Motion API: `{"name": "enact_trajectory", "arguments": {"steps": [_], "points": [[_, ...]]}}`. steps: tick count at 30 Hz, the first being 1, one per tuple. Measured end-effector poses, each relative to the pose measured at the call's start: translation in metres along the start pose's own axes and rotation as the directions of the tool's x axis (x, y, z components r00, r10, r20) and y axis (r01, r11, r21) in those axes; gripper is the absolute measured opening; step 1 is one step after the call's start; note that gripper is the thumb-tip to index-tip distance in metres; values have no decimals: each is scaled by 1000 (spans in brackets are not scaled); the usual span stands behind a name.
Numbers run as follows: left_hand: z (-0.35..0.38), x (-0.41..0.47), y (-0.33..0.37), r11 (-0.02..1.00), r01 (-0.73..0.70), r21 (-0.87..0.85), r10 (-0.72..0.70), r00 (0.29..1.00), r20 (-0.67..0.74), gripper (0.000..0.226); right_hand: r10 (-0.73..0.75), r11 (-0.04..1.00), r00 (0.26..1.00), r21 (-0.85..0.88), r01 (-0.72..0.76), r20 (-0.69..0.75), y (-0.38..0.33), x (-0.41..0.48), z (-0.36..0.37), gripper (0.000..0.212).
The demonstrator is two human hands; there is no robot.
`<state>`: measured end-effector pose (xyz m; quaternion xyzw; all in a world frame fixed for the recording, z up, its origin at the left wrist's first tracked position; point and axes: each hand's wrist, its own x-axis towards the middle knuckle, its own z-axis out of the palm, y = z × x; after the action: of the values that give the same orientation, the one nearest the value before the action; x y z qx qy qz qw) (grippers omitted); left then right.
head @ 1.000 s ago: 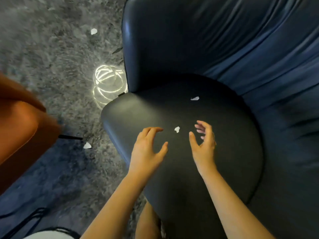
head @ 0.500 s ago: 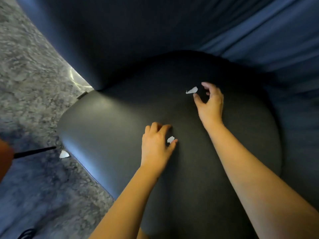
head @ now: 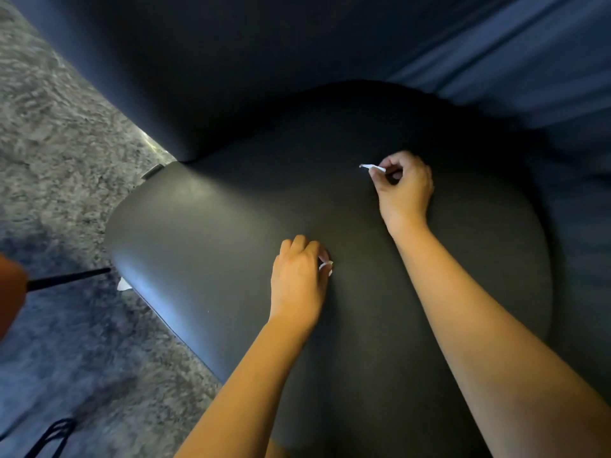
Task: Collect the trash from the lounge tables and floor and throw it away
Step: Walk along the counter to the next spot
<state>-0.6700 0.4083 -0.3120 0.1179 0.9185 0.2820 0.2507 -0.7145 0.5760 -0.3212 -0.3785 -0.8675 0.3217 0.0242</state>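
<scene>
Both my hands are down on the dark leather chair seat (head: 215, 246). My left hand (head: 299, 282) pinches a small white paper scrap (head: 326, 266) between thumb and curled fingers near the seat's middle. Farther back, my right hand (head: 405, 190) pinches a second white paper scrap (head: 372, 167), which sticks out to the left of its fingertips. A third white scrap (head: 123, 285) lies on the grey carpet, half hidden under the seat's left edge.
The chair's dark backrest (head: 231, 77) rises behind the seat, with blue fabric (head: 529, 61) to the right. Grey carpet (head: 66, 160) covers the floor at left. An orange chair (head: 10, 292) with a thin black leg (head: 69, 279) stands at the left edge.
My view moved in close over the seat. Both hands reached forward from open and hovering, then closed their fingers on the two paper scraps lying on the seat.
</scene>
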Motion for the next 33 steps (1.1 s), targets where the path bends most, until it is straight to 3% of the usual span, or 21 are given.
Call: {"name": "enact_trajectory", "arguments": {"steps": [6, 10, 15, 20, 22, 25, 33], "points": [[-21, -21, 8, 991, 69, -113, -84, 988, -131, 3, -49, 960, 998, 279, 33, 49, -8, -64, -33, 11], [-61, -53, 28, 928, 94, -360, -205, 937, -284, 12, -157, 939, 974, 331, 97, 161, -28, -115, -65, 12], [-127, -117, 43, 846, -14, -532, -255, 867, -428, 20, -348, 887, 904, 399, 232, 248, -71, -172, -106, 6], [-168, -200, 40, 798, -100, -594, -246, 846, -474, 20, -522, 803, 813, 471, 365, 260, -108, -235, -130, 6], [-177, -235, 32, 802, -104, -588, -281, 803, -525, 15, -567, 758, 782, 536, 372, 259, -123, -264, -132, 8], [-194, -287, 12, 823, -99, -560, -355, 679, -643, 14, -658, 701, 699, 567, 433, 280, -145, -310, -130, 8], [-236, -429, -61, 806, 1, -591, -524, 464, -714, 12, -787, 615, 376, 665, 422, 489, -211, -450, -100, 12]]}}
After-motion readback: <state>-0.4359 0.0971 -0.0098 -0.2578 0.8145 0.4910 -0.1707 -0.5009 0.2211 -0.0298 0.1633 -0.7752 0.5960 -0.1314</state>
